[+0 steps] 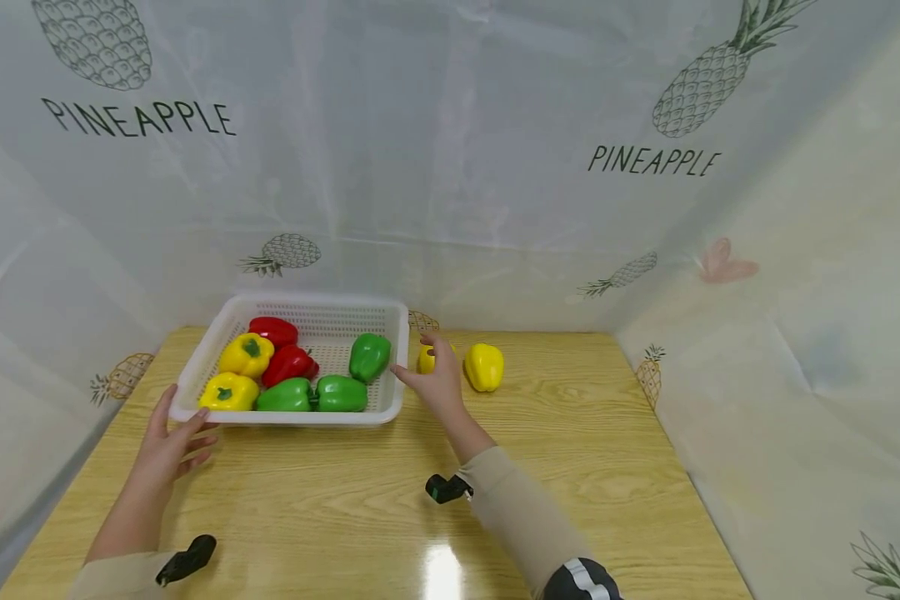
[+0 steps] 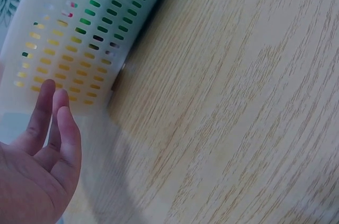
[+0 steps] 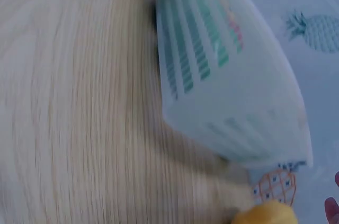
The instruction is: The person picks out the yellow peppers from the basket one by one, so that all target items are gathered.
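Note:
A white perforated plastic basket point(image 1: 285, 417) holds two yellow bell peppers point(image 1: 247, 356), two red bell peppers point(image 1: 289, 366) and three green bell peppers point(image 1: 342, 393). My left hand point(image 1: 167, 450) grips its front left corner, thumb along the left side and fingers against the front wall. The left wrist view shows the lower fingers loosely extended by the slots. Just right of the basket, my right hand point(image 1: 438, 385) has thumb and fingers spread, holding nothing. It partly hides one yellow bell pepper point(image 1: 425, 360); another yellow bell pepper point(image 1: 484, 367) lies farther right.
Everything stands on a wooden table point(image 1: 570, 467). A pale curtain point(image 1: 450, 167) printed with pineapples hangs close behind the basket and runs down both sides. In the right wrist view, the basket and a yellow pepper point(image 3: 266, 214) are blurred.

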